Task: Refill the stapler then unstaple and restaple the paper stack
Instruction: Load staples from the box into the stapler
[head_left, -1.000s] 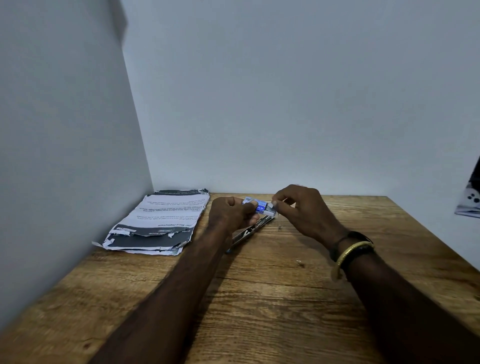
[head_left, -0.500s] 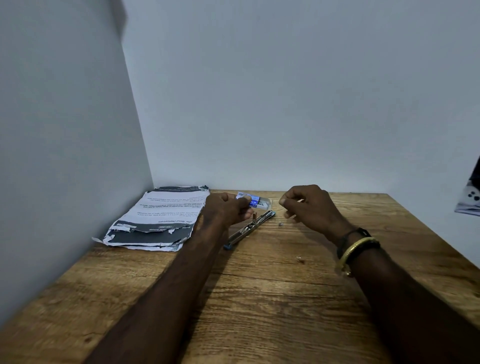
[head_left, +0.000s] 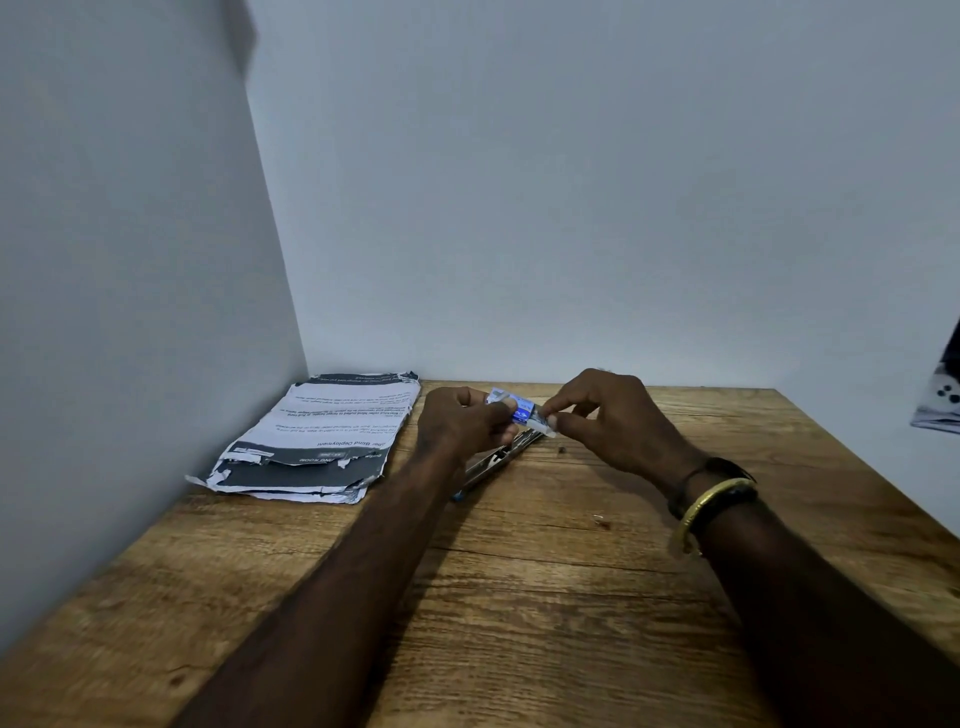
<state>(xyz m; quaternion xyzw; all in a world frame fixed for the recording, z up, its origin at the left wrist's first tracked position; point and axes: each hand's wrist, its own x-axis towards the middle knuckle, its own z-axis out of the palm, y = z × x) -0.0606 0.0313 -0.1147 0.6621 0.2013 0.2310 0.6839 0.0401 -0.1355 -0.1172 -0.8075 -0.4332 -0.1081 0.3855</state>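
Observation:
My left hand (head_left: 460, 423) grips a small blue and white staple box (head_left: 514, 406) above the wooden table (head_left: 545, 597). My right hand (head_left: 605, 421) pinches the box's right end with thumb and forefinger. Just below the hands the metal stapler (head_left: 498, 457) lies opened out flat on the table, partly hidden by my left wrist. The paper stack (head_left: 322, 441), with torn and curled front corners, lies at the back left against the wall.
Walls close the table at the left and back. A small loose bit (head_left: 600, 519) lies on the wood near my right wrist. A dark printed object (head_left: 943, 395) shows at the right edge.
My right hand had drawn away from the box with curled fingers half a second ago; now it is back at the box and pinches its right end. The left hand kept hold of the box.

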